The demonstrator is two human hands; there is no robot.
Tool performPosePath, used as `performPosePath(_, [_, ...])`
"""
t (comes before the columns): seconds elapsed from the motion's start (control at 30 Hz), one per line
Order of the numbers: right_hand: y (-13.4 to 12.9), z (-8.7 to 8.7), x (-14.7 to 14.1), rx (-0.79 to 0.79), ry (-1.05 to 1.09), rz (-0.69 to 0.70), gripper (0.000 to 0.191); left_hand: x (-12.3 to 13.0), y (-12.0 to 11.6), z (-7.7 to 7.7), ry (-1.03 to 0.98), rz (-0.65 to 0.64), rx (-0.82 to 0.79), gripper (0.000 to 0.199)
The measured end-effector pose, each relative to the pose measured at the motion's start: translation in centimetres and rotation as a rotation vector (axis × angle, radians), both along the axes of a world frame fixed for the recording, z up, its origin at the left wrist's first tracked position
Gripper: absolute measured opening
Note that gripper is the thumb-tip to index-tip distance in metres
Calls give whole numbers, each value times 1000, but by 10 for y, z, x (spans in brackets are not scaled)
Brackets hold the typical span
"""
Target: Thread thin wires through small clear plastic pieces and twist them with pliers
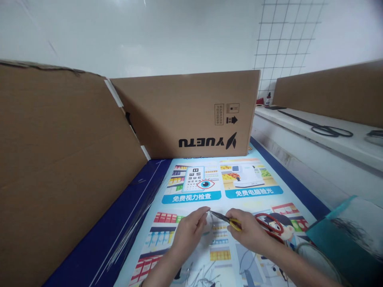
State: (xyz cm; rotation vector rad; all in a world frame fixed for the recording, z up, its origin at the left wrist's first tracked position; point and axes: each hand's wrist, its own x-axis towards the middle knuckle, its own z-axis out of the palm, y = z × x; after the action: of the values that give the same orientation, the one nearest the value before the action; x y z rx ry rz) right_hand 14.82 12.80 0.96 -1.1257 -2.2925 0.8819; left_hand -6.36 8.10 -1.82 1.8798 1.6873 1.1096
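Note:
My right hand (247,229) is closed round the yellow handles of a pair of needle-nose pliers (220,216). The pliers' dark jaws point left and meet the fingertips of my left hand (191,229). Those fingertips pinch a thin wire (213,223), whose fine loop hangs faintly below the jaws. Just right of my right hand lies a pair of red-handled scissors (279,225), partly hidden behind it. Several short bent wire pieces (203,277) lie on the printed table cover (223,205) at the bottom edge.
Long thin wires (131,231) lie along the blue left border. Cardboard panels (161,115) stand at the back and left. A teal box (335,235) with dark strands is at right. Black scissors (324,129) rest on a white ledge (305,115), near a small bottle (268,99).

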Motion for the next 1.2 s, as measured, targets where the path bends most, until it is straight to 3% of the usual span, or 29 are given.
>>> performPosePath(0.23, [-2, -1, -2, 7, 23, 7, 12, -3, 0, -1, 102, -20, 26, 32])
performPosePath(0.57, [-1, 4, 0, 4, -24, 55, 13, 4, -1, 5, 91, 92, 16, 23])
performPosePath(0.93, [-1, 4, -1, 3, -29, 45, 12, 3, 0, 5, 156, 100, 48, 22])
performPosePath(1.2, [0, -5, -3, -15, 11, 6, 11, 0, 0, 1, 165, 85, 81, 24])
